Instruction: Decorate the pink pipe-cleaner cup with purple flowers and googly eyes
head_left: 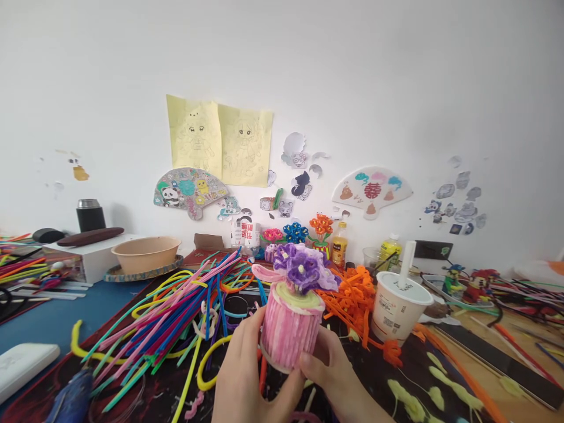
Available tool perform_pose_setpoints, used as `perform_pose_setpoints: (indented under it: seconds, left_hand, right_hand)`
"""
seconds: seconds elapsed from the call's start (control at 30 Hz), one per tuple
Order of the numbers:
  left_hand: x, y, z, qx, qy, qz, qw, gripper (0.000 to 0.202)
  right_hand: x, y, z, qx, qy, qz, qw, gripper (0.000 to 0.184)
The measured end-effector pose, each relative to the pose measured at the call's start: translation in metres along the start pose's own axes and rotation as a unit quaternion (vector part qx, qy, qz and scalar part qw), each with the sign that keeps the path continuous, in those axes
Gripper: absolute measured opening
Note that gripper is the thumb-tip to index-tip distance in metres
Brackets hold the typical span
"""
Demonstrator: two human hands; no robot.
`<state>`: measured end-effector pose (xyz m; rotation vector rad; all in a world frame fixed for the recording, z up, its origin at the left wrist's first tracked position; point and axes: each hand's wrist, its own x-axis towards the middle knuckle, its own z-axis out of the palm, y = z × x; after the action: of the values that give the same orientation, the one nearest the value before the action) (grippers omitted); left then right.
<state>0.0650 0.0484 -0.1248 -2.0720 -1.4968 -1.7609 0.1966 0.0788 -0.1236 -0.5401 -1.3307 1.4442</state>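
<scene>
A small pink-striped flowerpot (291, 332) made of pipe cleaners is held up in front of me. Purple and lilac fuzzy flowers (304, 267) stand in its pale green top, and a pink looped piece (265, 274) sticks out to the left. My left hand (247, 370) grips the pot's left side and lower edge. On the right side, my right hand (330, 370) closes round it with the thumb on the front. The fingers behind the pot are partly hidden.
Loose coloured pipe cleaners (163, 317) lie to the left, orange fuzzy pieces (352, 299) to the right. Beside those stands a white lidded cup (396, 314) with a straw. A tan bowl (145, 255), a juice bottle (339, 244) and finished orange flowers (321, 226) are farther back.
</scene>
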Motion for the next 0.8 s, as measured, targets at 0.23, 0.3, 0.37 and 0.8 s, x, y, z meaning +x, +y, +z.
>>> perform_pose_setpoints:
  seconds: [0.23,0.3,0.37,0.8]
  left_hand:
    - [0.000,-0.001,0.001,0.001,0.008,0.013,1.000,0.047]
    - [0.000,-0.002,0.002,0.002,0.007,0.015,1.000,0.047]
    - [0.000,-0.003,0.003,0.003,0.009,0.018,1.000,0.046]
    - [-0.009,-0.015,0.008,0.021,-0.024,-0.020,0.999,0.055]
  right_hand:
    - [-0.001,-0.003,0.000,0.025,-0.014,0.004,1.000,0.058]
    - [0.000,-0.003,0.000,0.032,-0.017,0.004,0.999,0.057]
    - [0.001,-0.003,0.001,0.037,-0.021,-0.003,0.999,0.056]
    - [0.002,0.002,-0.005,0.037,-0.015,-0.027,0.999,0.057]
